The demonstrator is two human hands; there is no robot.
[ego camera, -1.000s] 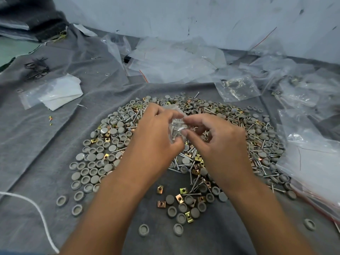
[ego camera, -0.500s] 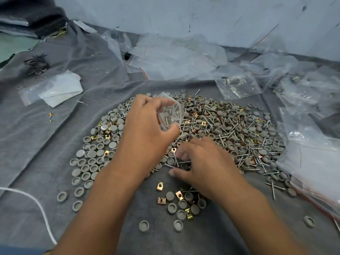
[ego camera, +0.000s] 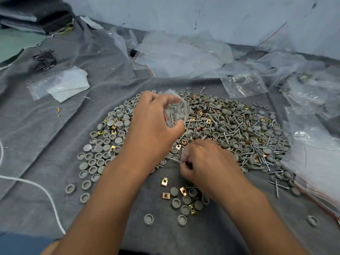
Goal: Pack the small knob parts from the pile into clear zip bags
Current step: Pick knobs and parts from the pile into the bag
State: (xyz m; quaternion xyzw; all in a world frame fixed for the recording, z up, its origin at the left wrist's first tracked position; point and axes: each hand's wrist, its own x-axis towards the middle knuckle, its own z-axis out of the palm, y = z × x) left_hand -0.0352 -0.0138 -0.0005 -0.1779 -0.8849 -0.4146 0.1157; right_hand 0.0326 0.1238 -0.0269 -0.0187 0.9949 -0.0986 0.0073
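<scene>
1. Since a second ago your right hand (ego camera: 207, 162) has dropped away from the bag and come down onto the near edge of the pile (ego camera: 211, 129); half a second ago its fingers lay flatter on the parts, and now they are curled in.
2. Your right hand pinches a screw (ego camera: 176, 160) between thumb and fingertips, its shaft sticking out to the left just above the grey cloth (ego camera: 46, 144) that covers the surface.
3. Your left hand (ego camera: 154, 124) has stayed over the pile's middle, holding a small clear zip bag (ego camera: 177, 109) between thumb and fingers, mouth turned toward the right.
4. A few screws already show inside that bag.
5. The pile of grey round caps, screws and brass-coloured clips spreads across the cloth from under your left forearm out to the right.
6. A loose cluster of caps and clips (ego camera: 184, 197) lies nearer you, just beside your right wrist.
7. Empty clear bags (ego camera: 184, 54) are heaped at the far side by the wall, and more bags (ego camera: 316, 159) lie along the right edge, touching the pile.
8. A white cord (ego camera: 36, 186) curves across the left of the cloth.
</scene>
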